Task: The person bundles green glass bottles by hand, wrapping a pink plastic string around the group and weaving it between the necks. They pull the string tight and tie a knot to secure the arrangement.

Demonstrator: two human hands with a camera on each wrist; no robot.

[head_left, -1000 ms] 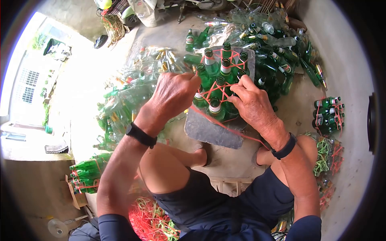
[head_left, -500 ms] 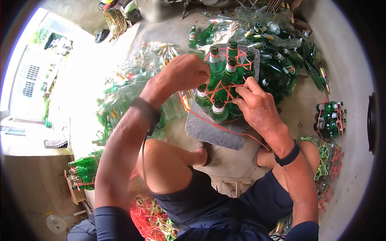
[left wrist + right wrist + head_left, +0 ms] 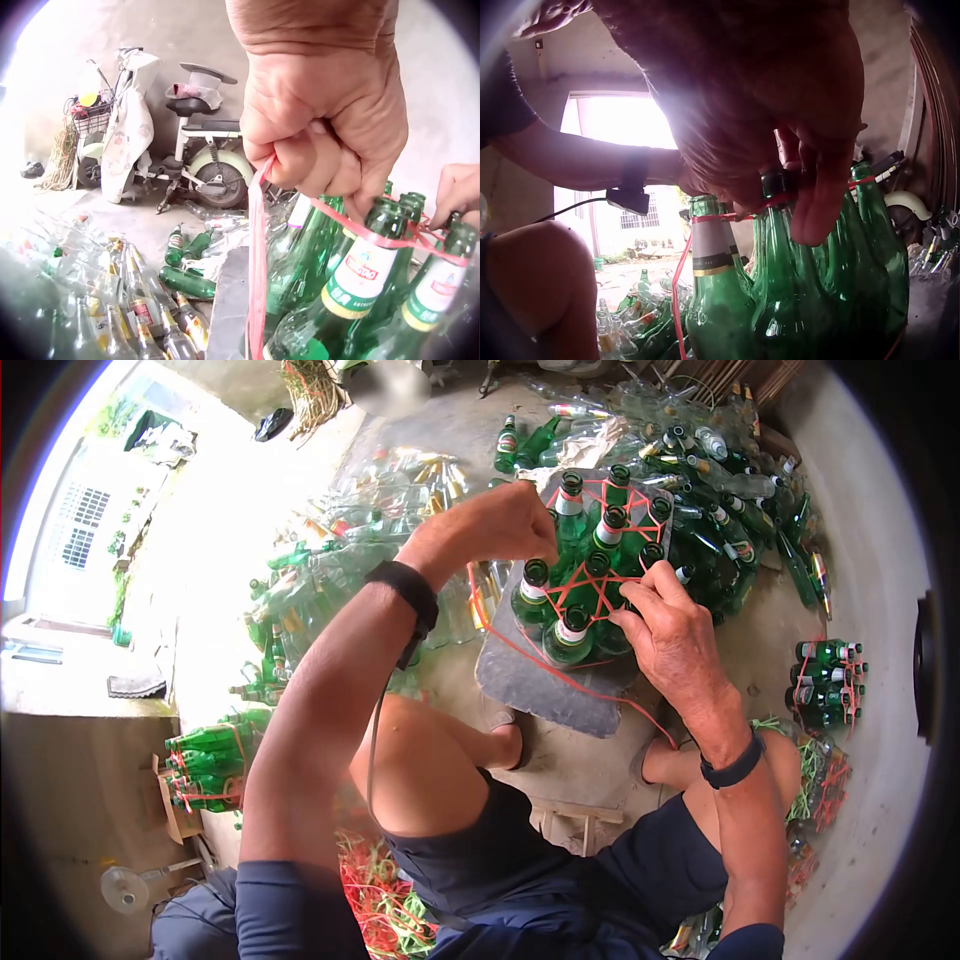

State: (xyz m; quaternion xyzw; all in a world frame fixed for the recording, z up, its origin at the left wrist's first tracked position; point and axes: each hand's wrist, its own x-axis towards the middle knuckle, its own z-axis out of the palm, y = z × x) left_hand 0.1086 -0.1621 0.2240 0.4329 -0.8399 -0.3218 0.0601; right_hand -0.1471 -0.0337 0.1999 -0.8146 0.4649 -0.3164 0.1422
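Observation:
A cluster of green glass beer bottles (image 3: 568, 644) stands upright on a dark slab (image 3: 545, 698), red plastic strap (image 3: 604, 582) crisscrossing between the necks. My left hand (image 3: 500, 525) is at the cluster's left side, fingers curled round the strap; a free length (image 3: 257, 262) hangs from that fist in the left wrist view. At the right front of the cluster, my right hand (image 3: 675, 635) pinches the strap beside a bottle neck with thumb and fingers. The strap's long tail loops down in front of the slab toward my right leg.
Loose clear bottles (image 3: 340, 575) lie heaped on the left, and green ones (image 3: 740, 545) on the right. Strapped bundles stand at the right wall (image 3: 828, 680) and at the left (image 3: 210, 760). Tangled red and green strap (image 3: 385, 900) lies by my left leg. A scooter (image 3: 214, 165) is behind.
My left hand has moved forward, away from me, along the cluster's left side with the strap. My right hand stays pinching at the right front necks. The head view has shifted slightly.

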